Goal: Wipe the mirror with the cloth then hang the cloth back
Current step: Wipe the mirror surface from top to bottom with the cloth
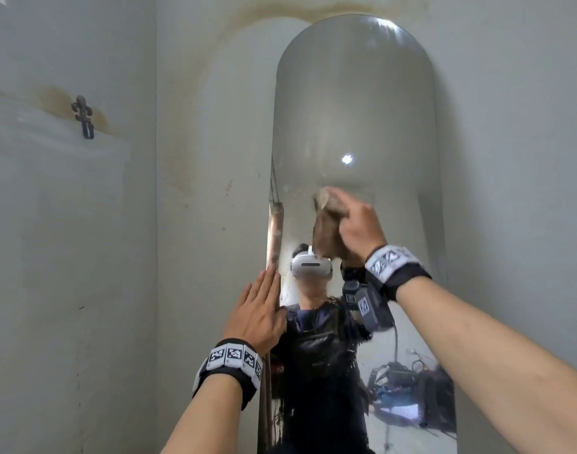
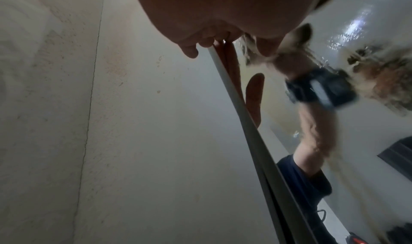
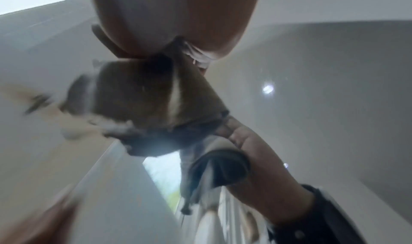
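A tall arched mirror leans on the pale wall. My right hand grips a bunched brown cloth and holds it against the glass at mid height. In the right wrist view the cloth hangs blurred below my right hand, with its reflection under it. My left hand lies with straight fingers along the mirror's left edge, lower down. The left wrist view shows my left hand's fingertips on that thin edge. The upper glass looks hazy, and the lower part reflects me.
A dark metal hook sits on the left wall, bare, with a brown stain round it. The corner between the two walls runs just left of the mirror. The mirror reflects cables and dark gear on the floor behind me.
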The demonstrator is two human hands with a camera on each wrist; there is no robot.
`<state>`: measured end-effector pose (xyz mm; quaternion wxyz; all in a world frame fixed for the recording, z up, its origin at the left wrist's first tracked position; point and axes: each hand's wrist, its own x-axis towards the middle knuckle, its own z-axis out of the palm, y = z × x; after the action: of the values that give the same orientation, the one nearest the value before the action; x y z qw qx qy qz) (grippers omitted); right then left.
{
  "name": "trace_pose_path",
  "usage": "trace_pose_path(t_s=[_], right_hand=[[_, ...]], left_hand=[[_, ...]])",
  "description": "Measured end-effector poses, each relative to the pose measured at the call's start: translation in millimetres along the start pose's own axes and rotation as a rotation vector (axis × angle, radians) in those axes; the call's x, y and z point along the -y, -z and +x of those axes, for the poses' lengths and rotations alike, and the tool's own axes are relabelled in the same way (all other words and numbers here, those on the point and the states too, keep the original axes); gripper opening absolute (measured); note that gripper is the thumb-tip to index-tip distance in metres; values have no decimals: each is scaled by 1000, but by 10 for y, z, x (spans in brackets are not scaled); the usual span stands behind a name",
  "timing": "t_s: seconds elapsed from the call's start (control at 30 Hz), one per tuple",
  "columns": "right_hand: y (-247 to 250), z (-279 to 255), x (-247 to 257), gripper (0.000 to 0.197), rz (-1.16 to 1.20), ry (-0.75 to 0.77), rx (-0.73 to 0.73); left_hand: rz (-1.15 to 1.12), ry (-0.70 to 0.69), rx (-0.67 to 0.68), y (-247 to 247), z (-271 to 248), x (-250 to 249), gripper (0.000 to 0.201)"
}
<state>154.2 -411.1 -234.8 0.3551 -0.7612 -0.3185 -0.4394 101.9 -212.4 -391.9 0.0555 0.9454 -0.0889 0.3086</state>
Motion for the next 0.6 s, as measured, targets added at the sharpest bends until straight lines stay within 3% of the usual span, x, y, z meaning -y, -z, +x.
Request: trace_pose_path(t_s=[0.13, 0.23, 0.3, 0.4, 0.6], right_hand=[[28, 838, -15, 53, -93, -113, -313], [-107, 1111, 25, 52, -164, -155, -311], [-308, 1134, 106, 55, -255, -104, -225], [-688, 928, 150, 69, -441, 117, -19], [-791, 275, -96, 79, -469, 531, 410]], left_hand=[[-3, -14, 0, -28, 21, 80, 65], [-7, -30, -8, -25, 19, 72, 65], [-4, -28, -13, -45, 16, 82, 67], [5, -27, -21, -86, 38, 107, 69], [36, -37, -58, -195, 71, 134, 72]])
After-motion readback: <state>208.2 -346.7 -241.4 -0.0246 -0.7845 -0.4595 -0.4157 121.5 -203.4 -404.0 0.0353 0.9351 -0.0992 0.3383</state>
